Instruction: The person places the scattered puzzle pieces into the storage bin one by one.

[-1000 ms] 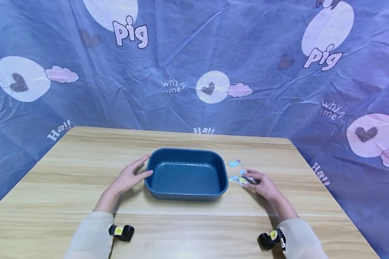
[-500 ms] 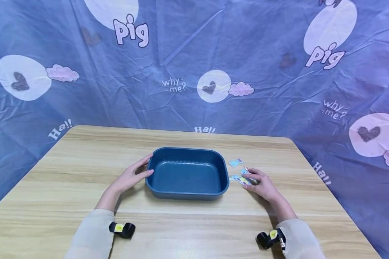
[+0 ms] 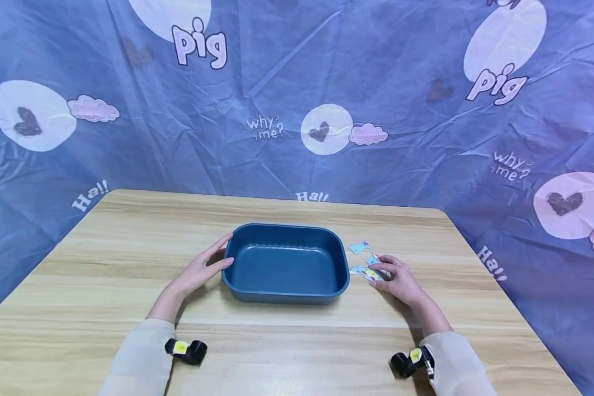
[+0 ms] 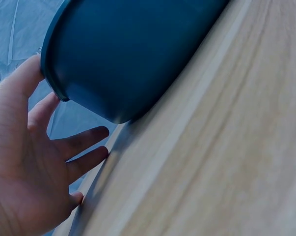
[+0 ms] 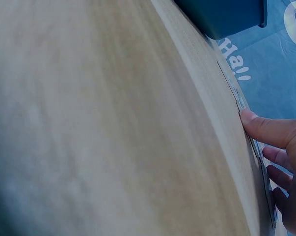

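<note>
My left hand (image 3: 198, 272) is at the left side of a deep blue rectangular plastic bin (image 3: 284, 298), thumb over its rim and index finger at the far left corner. In the left wrist view the bin (image 4: 118, 54) shows its outer wall; the other fingers (image 4: 86, 140) spread below the rim, apart from it. On the right, my right hand (image 3: 401, 283) rests over flat light-blue printed puzzle pieces (image 3: 358, 271), thumb and fingertips touching them, partly covering them. Another puzzle piece (image 3: 359, 247) lies just behind. In the right wrist view the thumb (image 5: 258, 127) presses at the pieces' edge.
The wooden table (image 3: 277, 352) carries the bin near its middle, with the puzzle pieces close to the bin's right wall. A printed blue cloth (image 3: 277, 71) hangs behind the table's far edge. Small black cameras (image 3: 190, 351) sit on both wrists.
The view shifts slightly; both hands, the bin and the puzzle pieces keep nearly the same places.
</note>
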{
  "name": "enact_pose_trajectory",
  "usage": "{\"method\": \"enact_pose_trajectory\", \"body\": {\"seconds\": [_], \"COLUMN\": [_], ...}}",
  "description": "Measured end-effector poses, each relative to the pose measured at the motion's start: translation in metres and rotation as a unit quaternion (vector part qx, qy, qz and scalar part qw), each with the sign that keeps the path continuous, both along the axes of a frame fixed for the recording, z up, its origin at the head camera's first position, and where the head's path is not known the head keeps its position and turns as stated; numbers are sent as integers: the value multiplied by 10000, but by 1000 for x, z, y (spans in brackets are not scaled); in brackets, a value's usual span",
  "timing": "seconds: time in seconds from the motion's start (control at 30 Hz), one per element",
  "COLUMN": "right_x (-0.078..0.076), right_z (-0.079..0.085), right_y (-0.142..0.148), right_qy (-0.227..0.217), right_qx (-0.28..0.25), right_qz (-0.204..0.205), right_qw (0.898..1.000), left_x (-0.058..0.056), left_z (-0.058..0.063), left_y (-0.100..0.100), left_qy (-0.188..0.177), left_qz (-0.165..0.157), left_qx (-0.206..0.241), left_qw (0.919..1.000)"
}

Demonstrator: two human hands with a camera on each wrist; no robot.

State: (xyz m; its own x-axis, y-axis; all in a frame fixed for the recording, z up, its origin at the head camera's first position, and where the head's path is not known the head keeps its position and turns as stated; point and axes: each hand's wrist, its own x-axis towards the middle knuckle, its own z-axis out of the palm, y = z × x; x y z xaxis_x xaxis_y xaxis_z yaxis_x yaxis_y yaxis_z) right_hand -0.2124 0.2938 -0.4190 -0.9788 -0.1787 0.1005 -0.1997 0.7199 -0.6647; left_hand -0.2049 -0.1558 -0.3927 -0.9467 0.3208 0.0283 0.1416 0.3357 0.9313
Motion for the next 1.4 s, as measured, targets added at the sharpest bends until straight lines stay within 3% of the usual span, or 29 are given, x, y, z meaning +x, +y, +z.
{"method": "enact_pose_trajectory", "body": {"seconds": [0.27,0.93,1.4], "right_x": [-1,0,1], "right_z": [-1,1,13], "right_y": [-1,-4,-3], "right_qy": [77,24,-239], "right_qx": [-3,-195,-839], "right_qz": [-33,-130,-477], "right_qw": [10000,9997,9950], "left_x": [-12,-15,-15], "left_z": [-21,-27,-24], "left_y": [-5,-6,-6], "left_qy": [-28,-215,-201], "left_qz": [54,19,-37], "left_qx": [41,273,306], "left_qw": [10000,9994,9993]}}
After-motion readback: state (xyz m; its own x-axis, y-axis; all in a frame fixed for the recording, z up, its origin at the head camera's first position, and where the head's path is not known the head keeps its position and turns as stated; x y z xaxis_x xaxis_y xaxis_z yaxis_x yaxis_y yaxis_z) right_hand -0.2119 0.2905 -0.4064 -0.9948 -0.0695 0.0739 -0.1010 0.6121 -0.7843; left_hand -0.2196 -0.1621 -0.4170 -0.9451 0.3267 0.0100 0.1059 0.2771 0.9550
